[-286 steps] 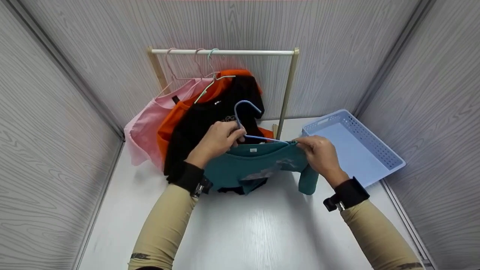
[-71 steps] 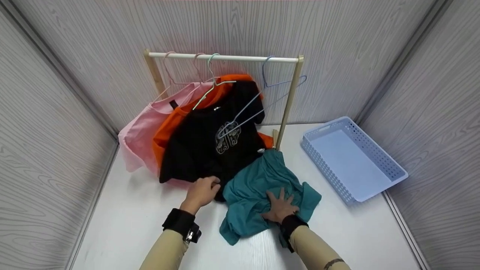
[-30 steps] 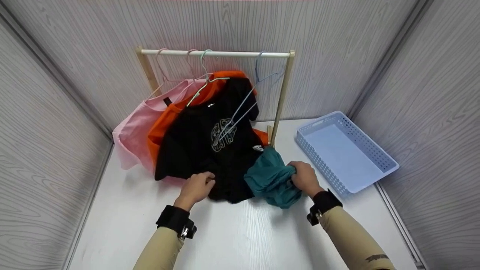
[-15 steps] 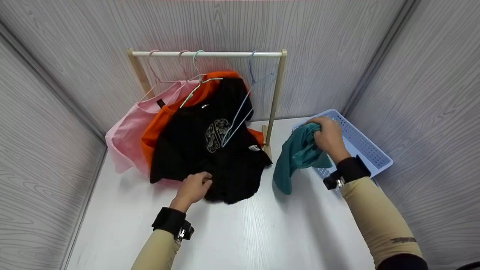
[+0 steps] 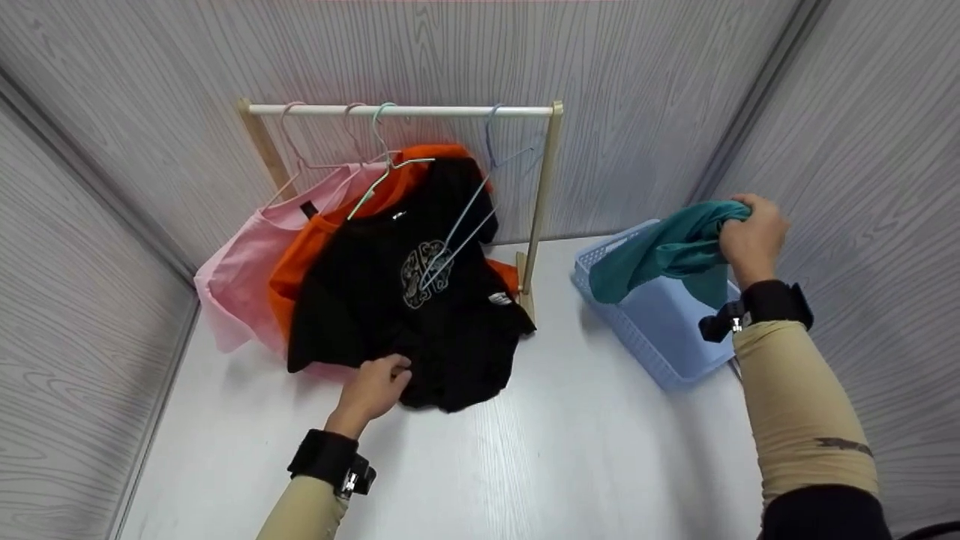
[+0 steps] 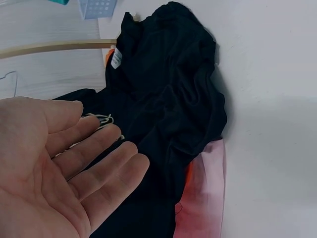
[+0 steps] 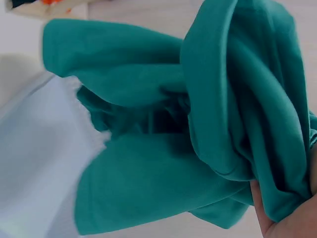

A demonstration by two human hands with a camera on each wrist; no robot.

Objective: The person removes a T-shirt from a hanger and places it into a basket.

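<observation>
Bunched up, a teal T-shirt hangs from my right hand, which grips it above the light blue basket. In the right wrist view the teal cloth fills most of the picture, with the basket's pale surface at left. My left hand is by the lower front of a black T-shirt on the rack. The left wrist view shows that hand with relaxed fingers and nothing in the palm; whether it touches the black cloth I cannot tell.
A small clothes rack stands at the back. On it hang a pink garment, an orange one, the black shirt on a mint hanger and a bare blue hanger. Walls close in the white table.
The teal T-shirt came off the blue hanger, now back on the rail. My right hand gathered it from the table and carried it right, over the basket. My left hand stayed near the black shirt.
</observation>
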